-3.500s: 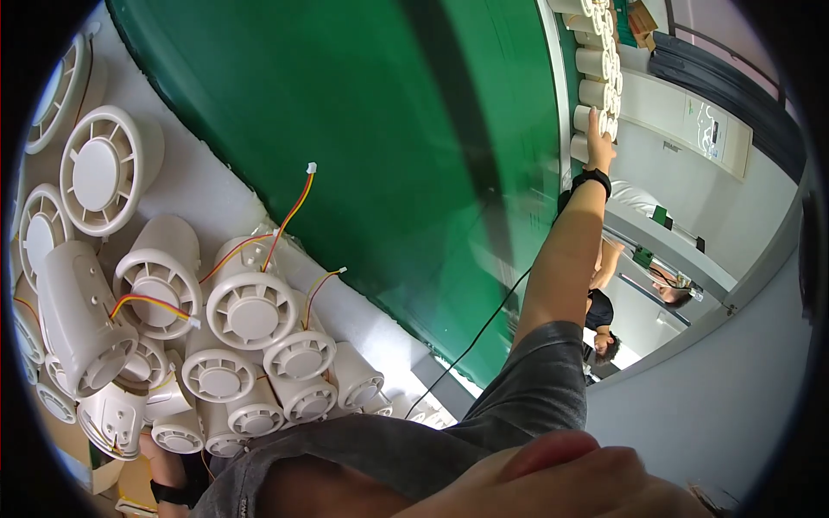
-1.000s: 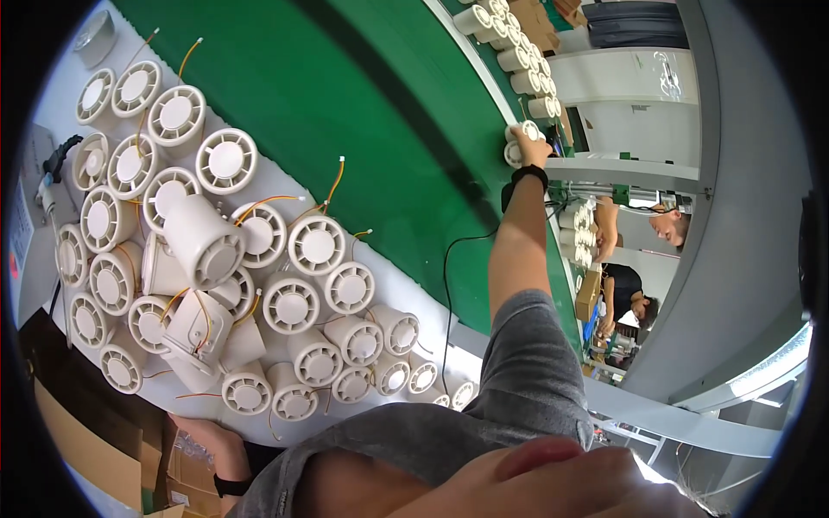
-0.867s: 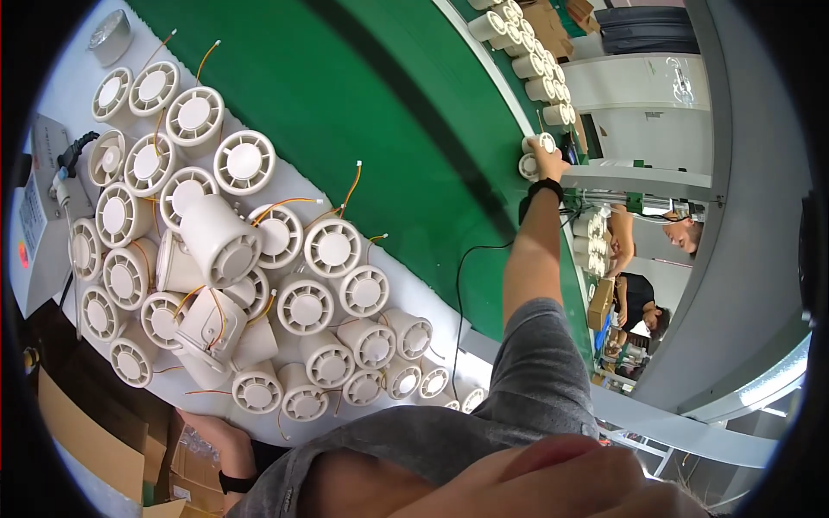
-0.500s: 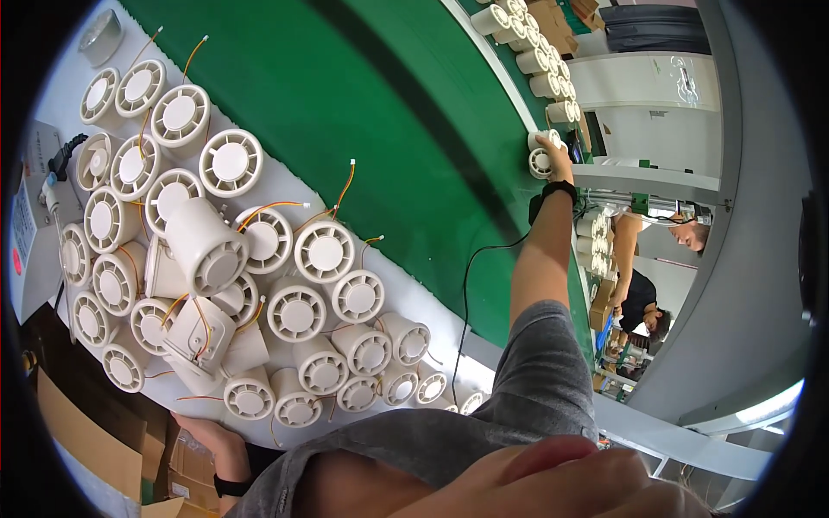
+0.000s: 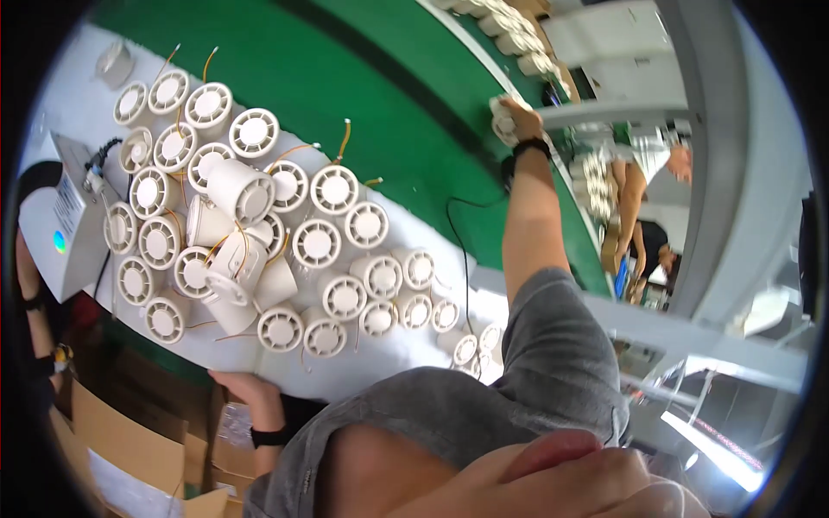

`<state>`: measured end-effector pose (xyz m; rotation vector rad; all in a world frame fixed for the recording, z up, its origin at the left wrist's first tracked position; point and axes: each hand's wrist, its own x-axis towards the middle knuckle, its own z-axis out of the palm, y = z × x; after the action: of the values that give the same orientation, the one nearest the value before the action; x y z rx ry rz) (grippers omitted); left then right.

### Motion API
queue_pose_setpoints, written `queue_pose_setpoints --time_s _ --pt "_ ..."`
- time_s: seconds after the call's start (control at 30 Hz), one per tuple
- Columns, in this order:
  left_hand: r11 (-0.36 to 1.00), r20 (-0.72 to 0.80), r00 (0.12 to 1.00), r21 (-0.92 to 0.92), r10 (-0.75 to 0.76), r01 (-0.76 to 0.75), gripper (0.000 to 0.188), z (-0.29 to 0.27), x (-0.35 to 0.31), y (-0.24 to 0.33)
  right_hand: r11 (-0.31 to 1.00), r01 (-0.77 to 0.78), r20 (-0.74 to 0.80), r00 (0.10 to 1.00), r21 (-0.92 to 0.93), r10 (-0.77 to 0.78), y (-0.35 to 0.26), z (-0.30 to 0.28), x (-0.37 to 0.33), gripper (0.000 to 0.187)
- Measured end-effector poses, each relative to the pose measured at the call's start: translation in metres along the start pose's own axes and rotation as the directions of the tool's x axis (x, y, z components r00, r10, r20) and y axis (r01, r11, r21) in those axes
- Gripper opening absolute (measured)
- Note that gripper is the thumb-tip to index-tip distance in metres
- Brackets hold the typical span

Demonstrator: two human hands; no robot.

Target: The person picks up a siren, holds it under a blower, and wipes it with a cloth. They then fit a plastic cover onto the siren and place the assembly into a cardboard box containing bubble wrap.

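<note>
At the far side of the green belt, my right hand (image 5: 524, 121) is closed on a white vented housing (image 5: 501, 125). Blur hides whether a second one is in the grip. My left hand (image 5: 246, 388) lies at the near edge of the white padded surface (image 5: 259, 363), fingers stretched along it and partly hidden; I see nothing in it. Across that surface spreads a crowd of white cylindrical housings (image 5: 317, 243) with slotted round ends. Thin orange wires (image 5: 344, 142) with small white plugs stick out of several, and some housings lie tipped over others.
A green belt (image 5: 371, 104) runs beyond the pile; a black cable (image 5: 465, 226) crosses near my right forearm. More housings (image 5: 514, 34) stand past the rail. At left are a grey box (image 5: 65, 233) and another person's arm (image 5: 39, 319); cardboard boxes (image 5: 129, 432) sit below. Co-workers (image 5: 637, 177) stand at right.
The whole view has shifted. My right hand keeps its grip and is slightly nearer the belt, away from the far row. Another person's arm has come in at the left edge.
</note>
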<state>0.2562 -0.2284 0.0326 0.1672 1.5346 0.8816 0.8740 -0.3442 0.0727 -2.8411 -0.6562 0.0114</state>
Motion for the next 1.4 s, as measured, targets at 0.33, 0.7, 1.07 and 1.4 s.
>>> queue_pose_setpoints --time_s 0.33,0.7,1.07,1.4 --pt "0.976 0.225 0.965 -0.137 -0.138 0.172 0.063 -0.021 0.008 0.0 0.385 0.194 -0.175 0.981 0.902 -0.083 -0.11 -0.069 -0.124 0.044" --pt "0.471 0.41 0.588 0.356 0.698 -0.807 0.024 -0.049 0.01 0.056 -0.395 -0.236 0.275 0.96 0.888 0.044 -0.124 -0.152 -0.265 0.033" --pt "0.157 0.964 -0.248 -0.231 -0.099 -0.96 0.029 0.184 -0.229 0.075 -0.487 -0.432 0.172 0.854 0.759 -0.49 -0.103 -0.194 -0.346 0.047" --pt "-0.701 0.936 0.138 -0.14 -0.324 -0.7 0.06 0.35 -0.139 -0.018 -0.289 0.041 -0.035 0.999 0.956 0.028 -0.011 -0.244 -0.509 0.069"
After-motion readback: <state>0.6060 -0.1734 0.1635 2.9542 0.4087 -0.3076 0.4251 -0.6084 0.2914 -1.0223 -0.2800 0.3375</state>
